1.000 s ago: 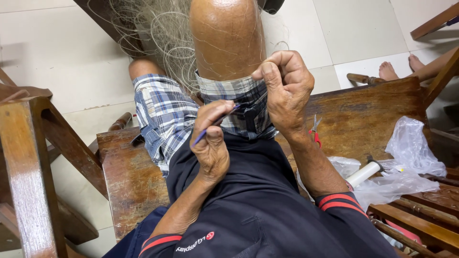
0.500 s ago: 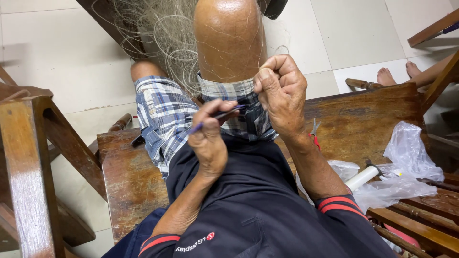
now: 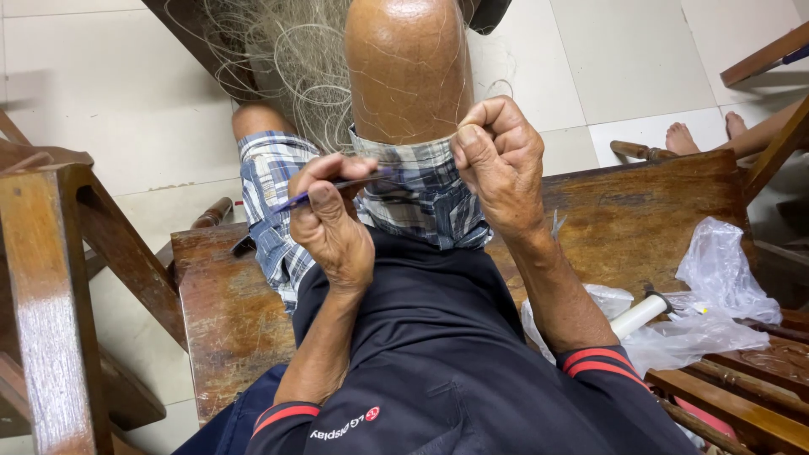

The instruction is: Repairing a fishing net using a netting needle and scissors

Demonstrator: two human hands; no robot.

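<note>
A pale, tangled fishing net [image 3: 291, 63] drapes over my raised knee [image 3: 409, 72] and down toward the floor. My left hand [image 3: 333, 223] grips a thin blue netting needle [image 3: 333, 187] between thumb and fingers, its tip pointing right toward the knee. My right hand [image 3: 497, 164] is closed in a fist at the knee's right side, pinching strands of the net. Both hands hover above my plaid shorts [image 3: 421, 198] and dark shirt. The fine line between the hands is too thin to follow.
I sit on a worn wooden bench [image 3: 223, 312]. Crumpled clear plastic bags [image 3: 716, 295] and a white spool [image 3: 636, 313] lie at the right. A wooden chair frame [image 3: 46, 278] stands at the left. Another person's bare feet [image 3: 699, 131] rest on the tiled floor [image 3: 109, 101] at upper right.
My left hand has swung the blue needle from pointing down-left to lying level and pushed it rightward toward the knee. The right hand stays closed on the net.
</note>
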